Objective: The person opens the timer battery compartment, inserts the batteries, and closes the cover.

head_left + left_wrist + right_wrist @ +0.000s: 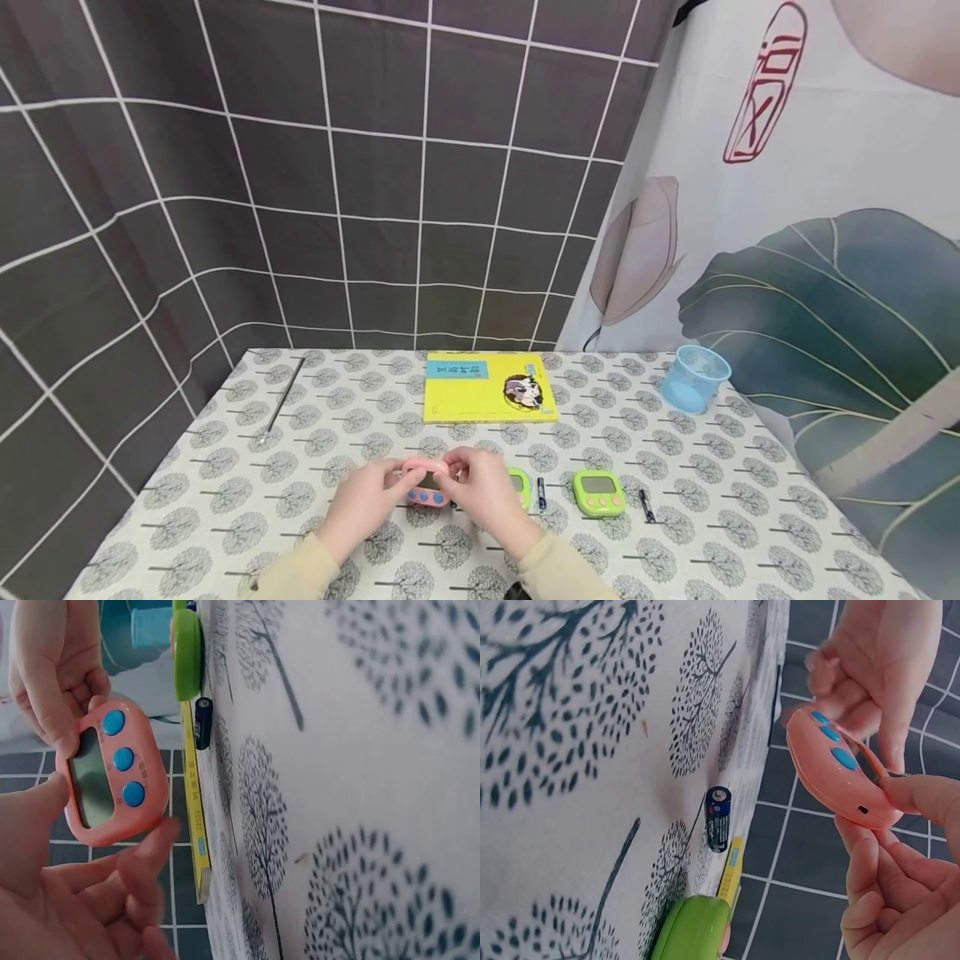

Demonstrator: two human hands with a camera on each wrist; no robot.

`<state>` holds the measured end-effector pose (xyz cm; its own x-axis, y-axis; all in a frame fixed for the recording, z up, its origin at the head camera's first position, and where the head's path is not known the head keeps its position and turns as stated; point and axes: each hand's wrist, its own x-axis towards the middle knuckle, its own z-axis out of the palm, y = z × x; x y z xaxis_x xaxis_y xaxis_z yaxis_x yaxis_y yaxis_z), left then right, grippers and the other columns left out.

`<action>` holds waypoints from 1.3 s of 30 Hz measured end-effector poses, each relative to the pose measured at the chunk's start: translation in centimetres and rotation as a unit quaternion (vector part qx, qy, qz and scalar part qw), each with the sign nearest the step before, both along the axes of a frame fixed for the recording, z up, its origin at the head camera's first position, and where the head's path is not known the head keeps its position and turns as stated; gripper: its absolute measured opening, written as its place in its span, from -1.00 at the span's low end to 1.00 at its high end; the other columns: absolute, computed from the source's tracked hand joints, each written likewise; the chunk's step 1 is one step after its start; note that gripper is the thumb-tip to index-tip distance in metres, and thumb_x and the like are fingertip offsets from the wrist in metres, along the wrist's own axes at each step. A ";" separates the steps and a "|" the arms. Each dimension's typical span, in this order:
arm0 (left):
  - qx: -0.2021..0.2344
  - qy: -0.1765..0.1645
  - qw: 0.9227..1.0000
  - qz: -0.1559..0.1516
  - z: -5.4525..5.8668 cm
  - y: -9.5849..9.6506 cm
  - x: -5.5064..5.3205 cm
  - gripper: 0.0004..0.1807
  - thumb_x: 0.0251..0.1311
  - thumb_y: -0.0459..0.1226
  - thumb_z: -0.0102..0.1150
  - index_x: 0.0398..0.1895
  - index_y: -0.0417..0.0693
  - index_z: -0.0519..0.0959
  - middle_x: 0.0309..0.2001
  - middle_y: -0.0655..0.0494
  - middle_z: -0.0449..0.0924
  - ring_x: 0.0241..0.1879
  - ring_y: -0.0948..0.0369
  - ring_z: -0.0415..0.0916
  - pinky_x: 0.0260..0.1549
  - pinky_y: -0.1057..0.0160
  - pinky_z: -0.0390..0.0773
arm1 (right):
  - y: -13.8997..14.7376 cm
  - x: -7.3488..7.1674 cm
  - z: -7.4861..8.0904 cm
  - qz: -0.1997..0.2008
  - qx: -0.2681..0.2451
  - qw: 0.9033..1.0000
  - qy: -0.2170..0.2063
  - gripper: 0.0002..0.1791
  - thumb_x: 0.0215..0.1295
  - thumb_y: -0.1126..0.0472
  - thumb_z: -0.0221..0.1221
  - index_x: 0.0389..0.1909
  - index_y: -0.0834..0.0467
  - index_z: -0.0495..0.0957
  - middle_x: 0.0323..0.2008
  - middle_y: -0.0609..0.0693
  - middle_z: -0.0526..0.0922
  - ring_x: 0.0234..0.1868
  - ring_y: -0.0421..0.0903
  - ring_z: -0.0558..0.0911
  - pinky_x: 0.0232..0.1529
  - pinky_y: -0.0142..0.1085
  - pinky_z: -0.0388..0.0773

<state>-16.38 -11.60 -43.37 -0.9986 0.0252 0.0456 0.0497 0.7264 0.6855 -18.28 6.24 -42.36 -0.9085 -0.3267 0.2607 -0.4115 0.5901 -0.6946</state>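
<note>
Both hands hold a pink digital timer (427, 497) with a grey screen and three blue buttons, raised over the table. My left hand (369, 502) has its thumb on the timer's front edge, the other fingers behind and below. On the opposite side, my right hand (489, 493) pinches the timer between thumb and fingers. The right wrist view shows the pink timer (836, 776) side-on, with a small dark slot in its edge. Below it on the cloth is a dark blue battery (718, 821), mostly hidden behind my right hand in the head view.
A green timer (520, 483) lies partly behind my right hand, with a battery (542, 493) beside it. Farther right are another green timer (598, 493) and a battery (647, 506). A yellow book (480, 400), blue cup (695, 381) and thin metal rod (283, 400) lie farther back.
</note>
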 end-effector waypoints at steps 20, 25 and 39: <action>0.109 -0.076 0.991 -0.035 -0.2 -0.1 0.1 -0.42 0.28 0.18 -0.09 -0.30 -0.12 0.68 -0.39 0.05 0.72 -0.48 0.17 0.58 -0.30 0.05 0.54 | -0.2 1.2 -0.4 0.000 0.076 0.972 0.223 -0.79 -0.09 0.22 0.39 -0.44 0.06 0.54 -0.54 -0.25 0.50 -0.44 -0.33 0.30 -0.39 -0.53 0.32; 0.138 -0.072 0.986 -0.051 0.1 0.0 0.0 -0.44 0.31 0.14 -0.08 -0.23 -0.15 0.67 -0.35 0.00 0.72 -0.38 0.13 0.64 -0.22 0.03 0.58 | -0.3 1.3 -0.5 -0.002 0.111 0.942 0.317 -0.72 -0.19 0.21 0.44 -0.49 0.03 0.50 -0.59 -0.25 0.45 -0.45 -0.32 0.24 -0.38 -0.52 0.28; 0.158 -0.067 0.985 -0.016 0.5 0.4 -0.1 -0.55 0.25 0.09 0.05 -0.39 -0.08 0.68 -0.37 0.03 0.72 -0.37 0.16 0.61 -0.34 0.17 0.56 | -0.6 1.7 -0.6 0.009 0.135 0.911 0.390 -0.63 -0.28 0.19 0.48 -0.46 0.05 0.48 -0.50 -0.21 0.46 -0.40 -0.26 0.32 -0.33 -0.46 0.32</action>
<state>-16.50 -11.21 -42.83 -0.9951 0.0632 -0.0762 -0.0372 0.4750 0.8792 -16.54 5.63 -42.93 -0.4748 -0.4877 0.7326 -0.7297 0.6835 -0.0180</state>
